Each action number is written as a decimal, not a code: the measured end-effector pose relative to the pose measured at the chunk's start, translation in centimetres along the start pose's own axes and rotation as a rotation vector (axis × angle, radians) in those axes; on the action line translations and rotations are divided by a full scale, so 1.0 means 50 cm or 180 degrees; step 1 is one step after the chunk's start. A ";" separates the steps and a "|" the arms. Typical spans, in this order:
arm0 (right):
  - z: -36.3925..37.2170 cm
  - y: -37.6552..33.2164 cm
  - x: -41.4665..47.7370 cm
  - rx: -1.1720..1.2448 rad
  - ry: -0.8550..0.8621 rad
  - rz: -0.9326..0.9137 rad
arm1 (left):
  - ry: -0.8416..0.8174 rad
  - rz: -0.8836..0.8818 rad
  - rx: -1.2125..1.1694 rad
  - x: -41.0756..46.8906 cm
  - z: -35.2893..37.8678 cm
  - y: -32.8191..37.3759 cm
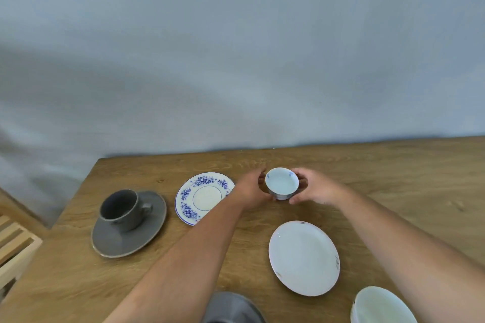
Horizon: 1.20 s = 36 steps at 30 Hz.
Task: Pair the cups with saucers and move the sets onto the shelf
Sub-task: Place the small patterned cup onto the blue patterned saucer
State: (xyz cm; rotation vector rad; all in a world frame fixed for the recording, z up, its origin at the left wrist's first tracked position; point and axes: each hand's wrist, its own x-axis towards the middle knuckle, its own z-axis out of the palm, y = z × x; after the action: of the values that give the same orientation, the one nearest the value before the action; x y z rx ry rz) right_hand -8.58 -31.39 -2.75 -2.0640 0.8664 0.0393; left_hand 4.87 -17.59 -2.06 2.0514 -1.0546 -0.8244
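Note:
A small white cup (282,183) with faint blue marks is cupped between both hands near the middle of the wooden table (393,178). My left hand (252,191) grips its left side and my right hand (315,187) its right side. To the left lies a bare saucer with a blue flower border (202,198), partly covered by my left wrist. In front of the cup lies a plain white saucer (304,257). At the far left a grey cup (122,208) stands on a grey saucer (128,233).
A light wooden slatted shelf (15,244) stands off the table's left edge. Another grey dish (233,308) shows at the bottom edge, and a white cup or bowl (380,307) at the bottom right. A grey wall rises behind the table.

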 end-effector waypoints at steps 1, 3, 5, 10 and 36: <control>0.004 -0.002 0.000 0.0045 0.0054 -0.0078 | 0.0026 0.0017 -0.0032 0.002 0.001 -0.001; 0.008 -0.007 0.001 0.0126 0.0154 -0.0184 | 0.0027 0.0071 -0.0051 0.002 0.003 -0.002; 0.010 -0.016 0.002 0.0182 0.0171 -0.0275 | 0.0067 0.0095 -0.0146 -0.002 0.002 -0.007; 0.025 -0.064 -0.001 0.0318 0.0207 -0.0431 | 0.0375 0.0104 -0.0602 -0.029 -0.032 -0.030; 0.252 -0.221 0.034 0.0424 0.0006 -0.0782 | 0.1062 -0.0202 -0.0615 -0.150 -0.161 -0.198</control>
State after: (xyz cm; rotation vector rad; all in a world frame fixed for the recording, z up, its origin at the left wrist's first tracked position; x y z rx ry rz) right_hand 2.76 -18.93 -3.26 -2.0297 0.5950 -0.1498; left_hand 11.75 -4.56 -3.61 1.9779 -0.7021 -0.5636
